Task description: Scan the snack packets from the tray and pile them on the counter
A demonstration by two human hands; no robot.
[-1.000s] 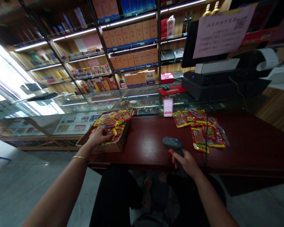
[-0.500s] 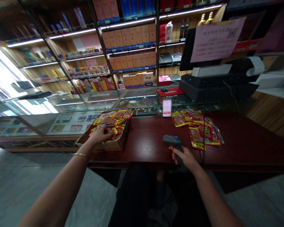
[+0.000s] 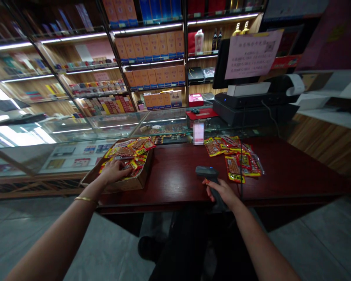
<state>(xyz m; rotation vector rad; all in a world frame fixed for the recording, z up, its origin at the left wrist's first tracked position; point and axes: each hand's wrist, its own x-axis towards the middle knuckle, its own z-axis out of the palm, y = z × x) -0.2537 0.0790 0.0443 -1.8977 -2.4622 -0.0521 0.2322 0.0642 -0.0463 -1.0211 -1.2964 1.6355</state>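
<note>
My left hand [image 3: 114, 171] lies over the snack packets [image 3: 130, 150] in a cardboard box [image 3: 139, 181], with its thumb and fingers apart on the shiny red and yellow wrappers. I cannot see a packet gripped in it. A gold bangle circles that wrist. In my right hand [image 3: 222, 191] is a dark handheld barcode scanner [image 3: 207, 171], its head pointing left above the brown table and a small blue light on top. My fingers wrap round its handle. To the right of the scanner lies a loose pile of similar packets [image 3: 235, 160].
The dark red-brown table [image 3: 175, 175] meets a glass display counter [image 3: 163, 117]. A phone-like blurred panel [image 3: 198, 133] stands at the table's back edge. Behind are a monitor with a pink notice [image 3: 253, 54], a black printer unit [image 3: 251, 101] and a hanging cable [image 3: 241, 187].
The camera view has turned slightly right, so most things sit further left. My left hand stays in the box and my right hand keeps holding the scanner.
</note>
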